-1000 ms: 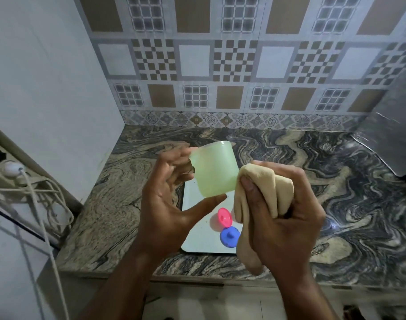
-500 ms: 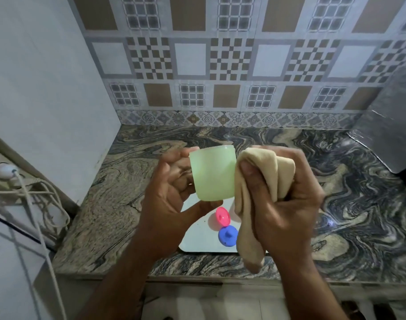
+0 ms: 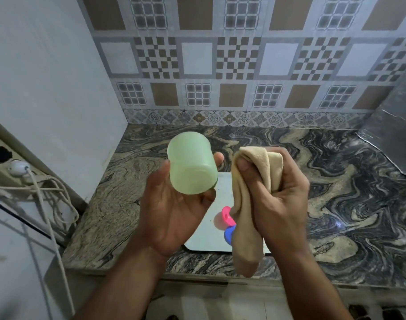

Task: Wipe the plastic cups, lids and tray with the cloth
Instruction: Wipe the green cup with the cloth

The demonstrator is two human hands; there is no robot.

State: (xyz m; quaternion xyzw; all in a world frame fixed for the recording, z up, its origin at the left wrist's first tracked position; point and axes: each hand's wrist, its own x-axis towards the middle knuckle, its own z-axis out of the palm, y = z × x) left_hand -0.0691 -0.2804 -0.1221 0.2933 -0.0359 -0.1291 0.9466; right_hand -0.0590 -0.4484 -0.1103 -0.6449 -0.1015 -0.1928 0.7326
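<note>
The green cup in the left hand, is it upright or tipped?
Tipped: the green cup lies slanted in the left hand, its flat end facing the camera.

two bare forearms — no sleeves, left hand [image 3: 174, 211], right hand [image 3: 276, 202]

My feed is dim and flat, with a cool cast on the wall tiles [image 3: 232, 58]. A small glare spot shines on the marble counter [image 3: 338, 225]. I see wide-angle bending at the edges, soft shadows under the hands, and slight blur and smearing throughout.
</note>
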